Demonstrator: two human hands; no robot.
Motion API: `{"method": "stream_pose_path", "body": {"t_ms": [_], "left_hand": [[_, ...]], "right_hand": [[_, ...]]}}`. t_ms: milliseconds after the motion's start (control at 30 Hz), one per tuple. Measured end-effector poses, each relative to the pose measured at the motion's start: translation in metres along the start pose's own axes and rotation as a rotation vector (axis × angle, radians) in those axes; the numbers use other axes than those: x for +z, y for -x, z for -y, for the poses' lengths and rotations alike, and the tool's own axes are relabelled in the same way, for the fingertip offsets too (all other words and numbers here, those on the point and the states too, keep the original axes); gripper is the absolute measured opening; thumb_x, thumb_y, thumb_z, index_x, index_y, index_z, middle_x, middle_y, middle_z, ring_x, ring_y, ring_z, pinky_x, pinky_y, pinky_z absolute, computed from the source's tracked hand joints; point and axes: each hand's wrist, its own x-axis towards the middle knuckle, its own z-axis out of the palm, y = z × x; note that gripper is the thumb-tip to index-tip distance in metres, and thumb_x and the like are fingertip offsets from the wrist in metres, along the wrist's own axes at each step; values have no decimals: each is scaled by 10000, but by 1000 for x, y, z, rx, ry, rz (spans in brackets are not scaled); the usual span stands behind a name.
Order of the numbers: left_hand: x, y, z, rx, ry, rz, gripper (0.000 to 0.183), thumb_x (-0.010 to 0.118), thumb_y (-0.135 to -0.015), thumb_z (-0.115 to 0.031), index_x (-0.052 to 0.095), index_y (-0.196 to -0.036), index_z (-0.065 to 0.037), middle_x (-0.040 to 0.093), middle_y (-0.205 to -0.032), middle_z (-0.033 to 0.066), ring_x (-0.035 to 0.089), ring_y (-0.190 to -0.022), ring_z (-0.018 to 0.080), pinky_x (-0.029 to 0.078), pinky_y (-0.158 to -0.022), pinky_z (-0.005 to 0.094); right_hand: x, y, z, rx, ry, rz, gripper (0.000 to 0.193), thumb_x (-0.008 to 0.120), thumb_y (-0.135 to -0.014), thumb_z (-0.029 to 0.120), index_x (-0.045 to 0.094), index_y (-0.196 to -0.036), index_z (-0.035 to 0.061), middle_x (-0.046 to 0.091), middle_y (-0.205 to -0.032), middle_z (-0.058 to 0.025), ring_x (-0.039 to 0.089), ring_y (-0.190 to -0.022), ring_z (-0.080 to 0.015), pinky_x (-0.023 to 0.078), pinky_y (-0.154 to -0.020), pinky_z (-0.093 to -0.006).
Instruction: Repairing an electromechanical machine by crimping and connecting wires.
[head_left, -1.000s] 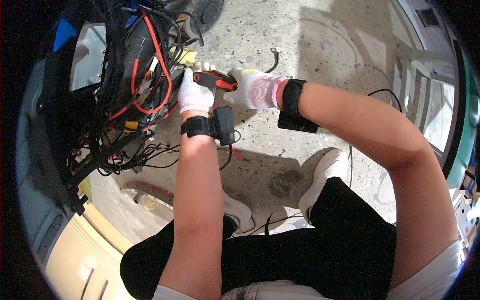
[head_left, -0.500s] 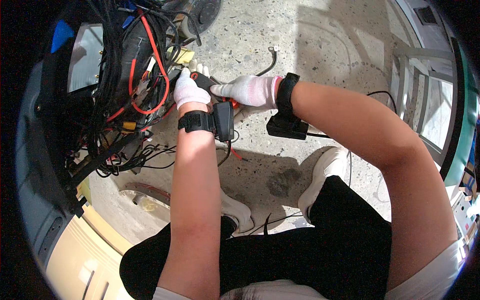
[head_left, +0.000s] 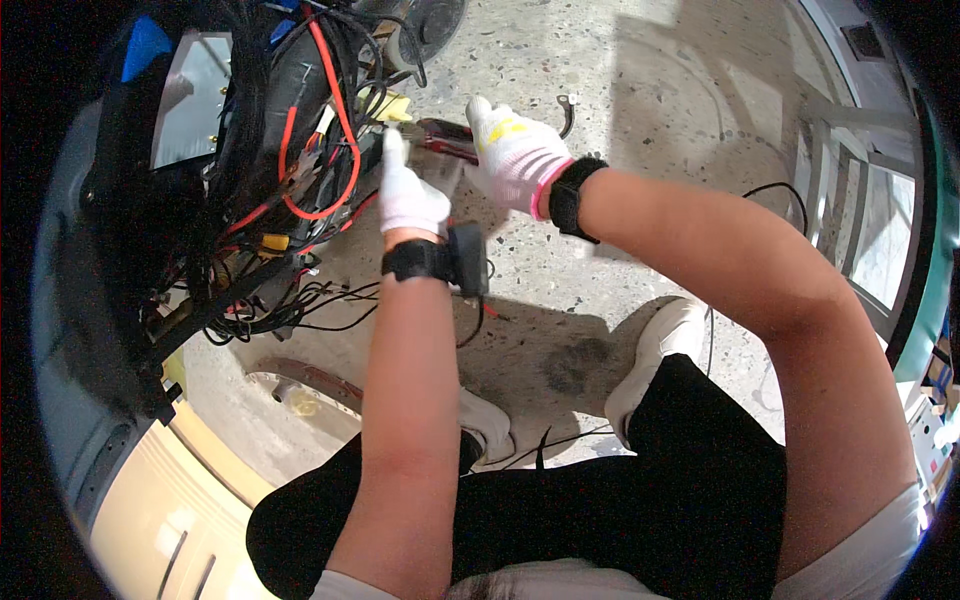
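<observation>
My right hand (head_left: 518,158), in a white glove with yellow and pink marks, is closed around a red-and-black hand tool (head_left: 448,141). The tool points left toward my other hand, and blur hides its exact kind. My left hand (head_left: 412,195), also in a white glove, is beside the cable bundle (head_left: 320,130). One of its digits lies straight against a black piece (head_left: 371,152) at the bundle's edge. The remaining fingers are hidden or smeared, and what they grip cannot be made out.
Thick red cables (head_left: 350,165) loop among black wires at the left, with a yellow piece (head_left: 393,106) near them. A short black cable with a metal lug (head_left: 568,115) lies on the speckled floor (head_left: 560,60). A grey metal frame (head_left: 835,190) stands right.
My right hand has lifted and turned, drawing the tool away from my left hand. The left hand has shifted slightly right in the picture, as has the cable bundle.
</observation>
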Motion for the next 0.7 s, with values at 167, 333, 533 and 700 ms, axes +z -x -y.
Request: {"method": "stream_pose_path", "body": {"t_ms": [167,333,533,700], "left_hand": [[13,23,27,-53,182,243,381,551,-885,-395,527,-1107,-86,586,-1053,62,532,-1007,207,465,-858,361],[5,5,18,-85,44,52,468,410,-913,-490,538,-1149,-106,566,-1163,83,523,-1053,256,413,-917,411],[-5,-15,-3,-57,-78,109,394,390,-941,-418,591,-936,-79,639,-893,114,599,-816,276,484,-764,431],[-7,-25,-2,-53,-45,101,422,437,-908,-467,577,-1051,-96,627,-974,99,593,-848,273,480,-769,433]], "right_hand": [[-11,-9,3,-94,90,-136,341,568,-780,185,483,-1062,12,595,-994,-235,606,-915,-368,505,-733,-412],[-11,6,7,17,-115,91,465,617,-695,270,545,-1011,-63,628,-899,-249,618,-879,-358,497,-755,-390],[-1,10,11,128,-278,298,606,672,-649,403,584,-1005,-80,634,-874,-257,631,-843,-349,499,-737,-367],[2,6,5,91,-305,262,626,681,-642,457,611,-941,-89,639,-821,-249,643,-804,-337,502,-708,-372]]}}
